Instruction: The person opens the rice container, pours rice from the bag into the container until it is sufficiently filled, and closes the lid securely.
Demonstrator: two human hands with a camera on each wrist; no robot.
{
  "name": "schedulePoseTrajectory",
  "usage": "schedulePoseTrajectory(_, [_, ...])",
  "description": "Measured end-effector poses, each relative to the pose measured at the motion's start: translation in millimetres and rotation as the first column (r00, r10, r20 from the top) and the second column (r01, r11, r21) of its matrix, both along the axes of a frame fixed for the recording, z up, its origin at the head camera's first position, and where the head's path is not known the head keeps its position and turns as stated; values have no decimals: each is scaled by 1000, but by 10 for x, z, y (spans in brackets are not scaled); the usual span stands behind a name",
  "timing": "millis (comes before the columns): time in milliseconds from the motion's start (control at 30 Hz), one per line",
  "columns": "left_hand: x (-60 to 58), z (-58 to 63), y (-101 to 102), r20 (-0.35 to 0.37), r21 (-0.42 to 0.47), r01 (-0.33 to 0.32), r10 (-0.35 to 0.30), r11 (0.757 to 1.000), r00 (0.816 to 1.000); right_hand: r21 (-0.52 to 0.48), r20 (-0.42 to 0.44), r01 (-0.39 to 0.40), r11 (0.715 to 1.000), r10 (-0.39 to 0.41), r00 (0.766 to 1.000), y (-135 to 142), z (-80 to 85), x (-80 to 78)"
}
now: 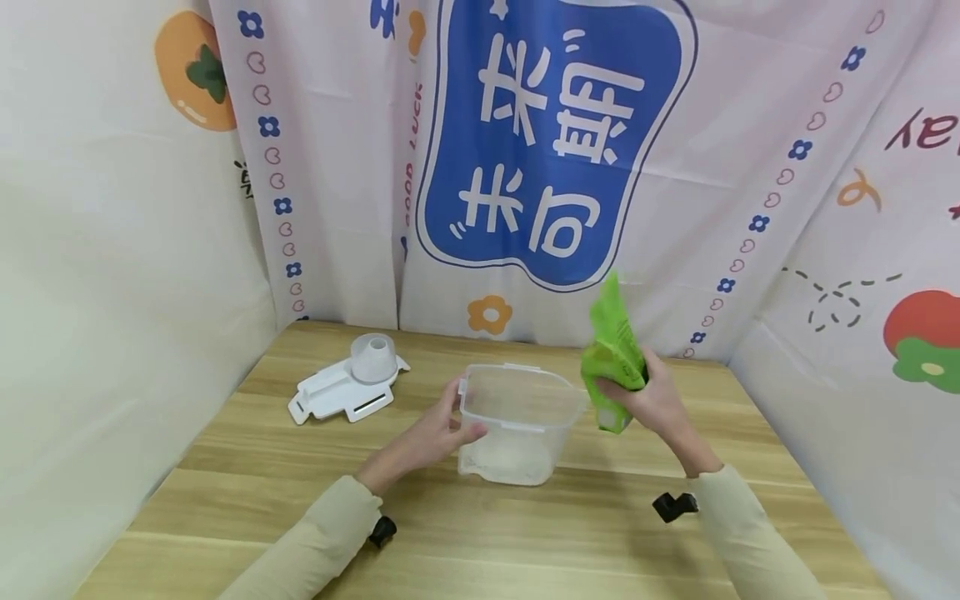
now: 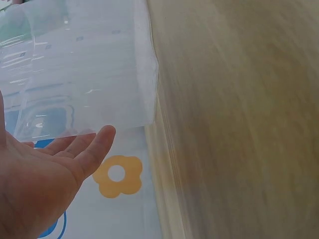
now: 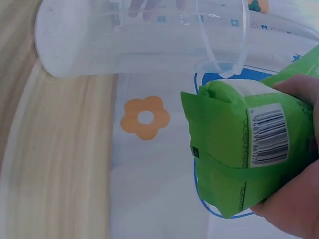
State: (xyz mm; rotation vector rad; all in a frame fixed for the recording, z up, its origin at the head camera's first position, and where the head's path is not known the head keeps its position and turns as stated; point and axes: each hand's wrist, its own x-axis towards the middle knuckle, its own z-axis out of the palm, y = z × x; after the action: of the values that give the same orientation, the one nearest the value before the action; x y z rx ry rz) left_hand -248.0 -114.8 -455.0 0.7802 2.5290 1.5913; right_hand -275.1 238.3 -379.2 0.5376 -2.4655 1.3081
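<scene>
A clear plastic container (image 1: 517, 454) with an open top and tabs on its rim stands mid-table. My left hand (image 1: 431, 433) holds its left end, thumb at the near rim and fingers behind. In the left wrist view, the fingers (image 2: 94, 152) extend along the container wall (image 2: 99, 74). Up off the table, right of the container, my right hand (image 1: 648, 396) grips a green plastic packet (image 1: 615, 350). One end of the packet (image 3: 224, 154) points upward in the head view. A barcode label (image 3: 269, 134) shows on it in the right wrist view.
A white plastic lid-like piece (image 1: 330, 392) with a translucent round cup (image 1: 373, 358) lies at the back left of the wooden table (image 1: 247, 500). Printed curtains (image 1: 345, 167) hang behind the table and along both sides.
</scene>
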Motion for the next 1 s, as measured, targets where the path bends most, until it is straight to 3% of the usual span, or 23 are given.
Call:
schedulePoseTrajectory(167, [3, -4, 16, 3, -3, -17, 17, 1000, 1000, 131, -53, 37, 991, -30, 998, -51, 105, 11])
schedulePoseTrajectory(333, [26, -13, 3, 21, -8, -28, 28, 1000, 999, 209, -164, 30, 977, 5, 986, -148, 131, 17])
schedulePoseTrajectory(533, [11, -22, 4, 33, 6, -21, 21, 1000, 999, 263, -374, 41, 964, 63, 925, -253, 190, 15])
schedulePoseTrajectory(633, [3, -20, 7, 36, 7, -18, 18, 1000, 999, 317, -432, 69, 946, 79, 898, -307, 232, 29])
schedulePoseTrajectory(733, [2, -6, 10, 37, 9, -14, 14, 1000, 999, 348, -447, 89, 933, 82, 891, -357, 263, 52])
schedulePoseTrajectory(1000, [7, 13, 12, 43, -6, -31, 31, 1000, 999, 344, -427, 105, 933, 55, 903, -431, 298, 63])
